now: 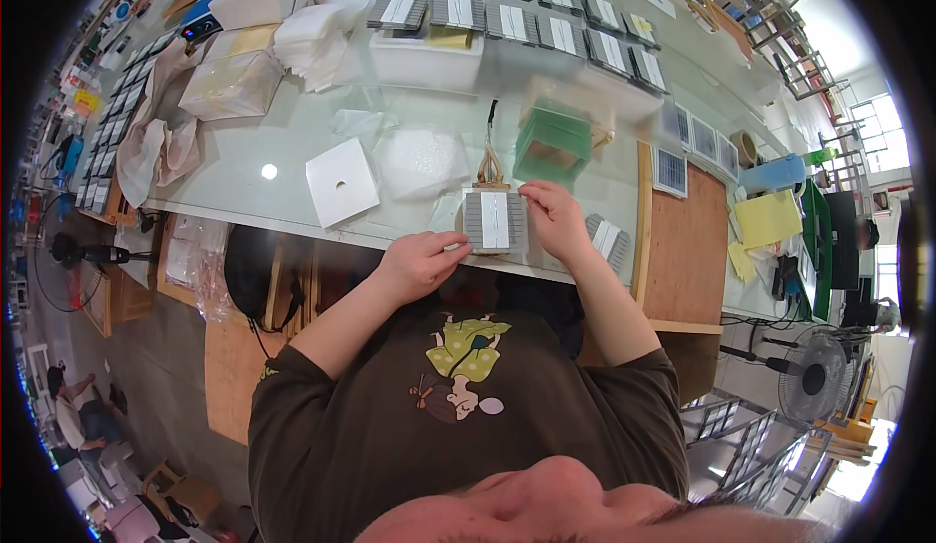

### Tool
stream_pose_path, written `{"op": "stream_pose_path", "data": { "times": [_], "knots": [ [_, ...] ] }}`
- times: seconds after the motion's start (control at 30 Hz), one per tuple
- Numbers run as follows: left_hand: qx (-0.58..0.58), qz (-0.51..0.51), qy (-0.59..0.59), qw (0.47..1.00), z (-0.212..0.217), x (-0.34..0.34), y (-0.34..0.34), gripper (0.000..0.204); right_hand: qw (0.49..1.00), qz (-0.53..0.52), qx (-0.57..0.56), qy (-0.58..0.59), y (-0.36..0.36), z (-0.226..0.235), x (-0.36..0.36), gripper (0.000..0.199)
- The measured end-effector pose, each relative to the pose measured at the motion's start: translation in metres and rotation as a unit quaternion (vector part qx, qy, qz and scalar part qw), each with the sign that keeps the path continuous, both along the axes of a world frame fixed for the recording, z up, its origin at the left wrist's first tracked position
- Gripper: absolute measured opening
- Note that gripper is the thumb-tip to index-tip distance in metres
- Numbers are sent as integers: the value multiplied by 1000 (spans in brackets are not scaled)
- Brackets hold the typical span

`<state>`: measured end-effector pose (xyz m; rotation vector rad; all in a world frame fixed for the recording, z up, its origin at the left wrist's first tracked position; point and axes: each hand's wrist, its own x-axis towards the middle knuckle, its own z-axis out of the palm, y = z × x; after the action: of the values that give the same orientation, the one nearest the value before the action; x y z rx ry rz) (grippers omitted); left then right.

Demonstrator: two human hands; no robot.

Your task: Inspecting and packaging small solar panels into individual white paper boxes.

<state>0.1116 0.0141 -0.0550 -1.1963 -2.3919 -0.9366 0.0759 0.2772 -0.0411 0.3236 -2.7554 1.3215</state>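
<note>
Near the table's front edge lies a grey ribbed panel [479, 222] with a white strip down its middle. My left hand [421, 262] is closed at its lower left edge, thumb and fingers pressed together there. At the upper right corner my right hand [558, 219] pinches the edge between thumb and bent fingers. Just beyond the panel stands a brown wooden jig [490, 168] with a dark cord rising from it. Another grey ribbed panel [606, 239] lies to the right of my right hand, partly covered by my forearm.
A white square foam piece [342, 182] and bubble wrap [425, 160] lie left of the jig; a green block [553, 143] stands to its right. Rows of similar ribbed panels [513, 22] fill the back. White boxes [232, 85] stand far left, a wooden board [694, 241] at right.
</note>
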Motion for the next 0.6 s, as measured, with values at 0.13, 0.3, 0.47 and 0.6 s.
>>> {"op": "stream_pose_path", "data": {
  "times": [0.13, 0.3, 0.47, 0.6],
  "knots": [
    [2, -2, -8, 1000, 13, 2, -11, 25, 998, -24, 30, 46, 0, 0, 2, 18],
    [-74, 273, -59, 957, 38, -28, -77, 31, 997, -34, 16, 65, 7, 8, 4, 18],
    [-205, 299, -237, 901, 59, -47, -116, 38, 997, -45, 11, 63, 8, 11, 4, 17],
    [-202, 248, -220, 921, 54, -58, -135, 35, 999, -48, 0, 26, 7, 12, 4, 18]
  ]
}}
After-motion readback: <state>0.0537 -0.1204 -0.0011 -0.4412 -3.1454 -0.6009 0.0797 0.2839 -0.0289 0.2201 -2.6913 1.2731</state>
